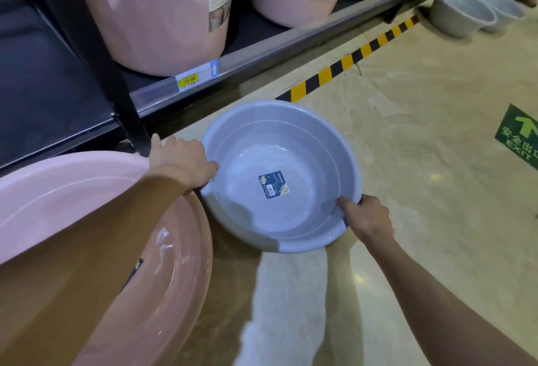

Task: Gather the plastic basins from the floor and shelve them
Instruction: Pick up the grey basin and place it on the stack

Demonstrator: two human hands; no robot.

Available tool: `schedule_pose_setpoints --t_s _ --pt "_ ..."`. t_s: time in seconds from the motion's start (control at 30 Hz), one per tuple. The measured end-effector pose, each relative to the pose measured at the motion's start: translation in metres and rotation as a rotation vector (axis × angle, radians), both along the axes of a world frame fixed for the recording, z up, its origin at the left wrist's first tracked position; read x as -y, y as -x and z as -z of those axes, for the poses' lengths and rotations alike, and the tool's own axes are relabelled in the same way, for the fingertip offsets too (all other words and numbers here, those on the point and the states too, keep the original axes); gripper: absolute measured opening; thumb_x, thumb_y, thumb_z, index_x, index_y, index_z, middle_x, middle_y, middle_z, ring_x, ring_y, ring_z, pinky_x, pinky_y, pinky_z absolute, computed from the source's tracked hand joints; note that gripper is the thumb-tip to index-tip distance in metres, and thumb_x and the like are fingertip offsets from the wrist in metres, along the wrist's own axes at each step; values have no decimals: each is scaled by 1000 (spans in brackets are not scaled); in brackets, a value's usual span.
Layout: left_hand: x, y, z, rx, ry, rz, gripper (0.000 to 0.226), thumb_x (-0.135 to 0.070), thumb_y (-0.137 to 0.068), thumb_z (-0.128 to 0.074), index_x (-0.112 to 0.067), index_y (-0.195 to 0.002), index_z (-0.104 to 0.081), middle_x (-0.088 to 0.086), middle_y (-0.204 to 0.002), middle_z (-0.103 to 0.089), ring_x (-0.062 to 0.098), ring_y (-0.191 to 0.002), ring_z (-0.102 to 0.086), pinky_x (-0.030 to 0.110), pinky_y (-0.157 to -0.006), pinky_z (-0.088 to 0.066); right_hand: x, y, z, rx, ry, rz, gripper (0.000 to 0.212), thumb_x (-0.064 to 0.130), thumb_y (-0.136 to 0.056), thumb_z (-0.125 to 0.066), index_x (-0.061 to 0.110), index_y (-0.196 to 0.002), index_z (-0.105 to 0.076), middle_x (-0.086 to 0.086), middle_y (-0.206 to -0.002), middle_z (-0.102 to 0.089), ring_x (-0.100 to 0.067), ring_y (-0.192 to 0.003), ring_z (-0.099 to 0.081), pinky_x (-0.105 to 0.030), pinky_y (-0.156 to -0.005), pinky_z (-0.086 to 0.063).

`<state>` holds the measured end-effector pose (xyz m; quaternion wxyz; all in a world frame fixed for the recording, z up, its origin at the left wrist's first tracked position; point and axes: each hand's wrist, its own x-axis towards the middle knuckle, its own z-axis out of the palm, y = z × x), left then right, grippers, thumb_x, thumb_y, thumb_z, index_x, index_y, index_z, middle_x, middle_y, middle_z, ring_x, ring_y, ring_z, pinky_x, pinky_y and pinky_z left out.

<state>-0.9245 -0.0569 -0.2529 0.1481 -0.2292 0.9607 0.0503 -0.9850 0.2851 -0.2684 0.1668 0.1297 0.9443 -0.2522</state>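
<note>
A pale blue-grey plastic basin [302, 144] with a blue label on its bottom sits in the middle of the view, just off the shelf's front edge. My left hand [182, 160] grips its left rim and my right hand [367, 218] grips its near right rim. A large pink basin [87, 205] lies at the lower left, partly under my left forearm. Two grey basins [461, 10] stand on the floor at the far upper right.
The dark lower shelf [43, 97] runs along the left. Pink buckets [154, 13] stand on the shelf above a yellow price tag [187, 79]. Yellow-black tape [349, 58] marks the floor. A green exit sign [521, 138] is stuck at the right.
</note>
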Motion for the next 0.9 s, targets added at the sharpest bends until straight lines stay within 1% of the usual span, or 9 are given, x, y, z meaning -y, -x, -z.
schedule_pose_setpoints --t_s 0.1,0.23,0.33,0.4,0.47,0.6,0.7,0.8,0.9 --pt "-6 5 -8 -92 -50 -31 37 -47 -90 -49 -20 -64 -48 7 -82 -58 31 -108 -54 52 -117 -20 -1 2 -15 -61 54 61 26 46 -74 -59 21 -77 -67 -4 -78 -68 -29 -72 -64 -41 -73 -55" --pt "-10 11 -36 -260 -106 -57 36 -43 -88 -51 -15 -64 -54 5 -72 -55 31 -90 -51 51 -112 -27 -3 10 -53 -158 93 70 34 48 -65 -55 19 -76 -68 -7 -76 -69 -29 -72 -63 -41 -70 -54" --pt "-4 2 -69 -364 -149 -105 34 -43 -84 -56 -13 -69 -52 7 -75 -54 32 -80 -50 45 -88 -44 3 15 -87 -235 116 30 35 48 -62 -55 18 -75 -68 -6 -76 -69 -30 -73 -63 -39 -66 -51" --pt "7 -17 -89 -407 -176 -183 30 -43 -79 -60 -14 -81 -56 10 -86 -55 35 -81 -52 39 -72 -42 15 12 -109 -282 115 -31 34 49 -63 -55 19 -74 -67 -5 -75 -68 -30 -72 -62 -39 -66 -50" --pt "24 -45 -107 -397 -151 -268 32 -46 -75 -62 -17 -91 -60 11 -95 -59 36 -84 -56 38 -69 -42 36 7 -127 -309 122 -113 33 48 -64 -55 18 -73 -67 -5 -74 -69 -30 -72 -63 -40 -68 -52" --pt "55 -120 -143 -347 -139 -418 29 -45 -69 -67 -17 -72 -63 8 -81 -66 29 -67 -60 30 -56 -39 88 -15 -148 -304 183 -242 26 43 -64 -57 18 -63 -64 -5 -66 -66 -29 -66 -62 -36 -61 -51" --pt "64 -175 -162 -312 -158 -469 30 -46 -68 -68 -16 -68 -66 6 -76 -67 27 -67 -62 30 -56 -42 113 -37 -148 -278 196 -329 29 40 -69 -61 16 -55 -55 -7 -60 -59 -29 -58 -57 -31 -55 -41" --pt "69 -221 -168 -339 -173 -531 30 -45 -70 -68 -15 -68 -67 5 -73 -68 24 -66 -61 30 -55 -41 129 -60 -144 -242 188 -400 31 39 -73 -64 13 -59 -58 -9 -63 -62 -32 -63 -62 -33 -57 -44" --pt "76 -260 -165 -316 -175 -579 34 -47 -75 -64 -13 -72 -62 9 -79 -65 30 -75 -62 34 -63 -46 146 -83 -143 -231 186 -478 31 41 -71 -61 12 -61 -61 -10 -64 -65 -33 -67 -65 -37 -62 -48"
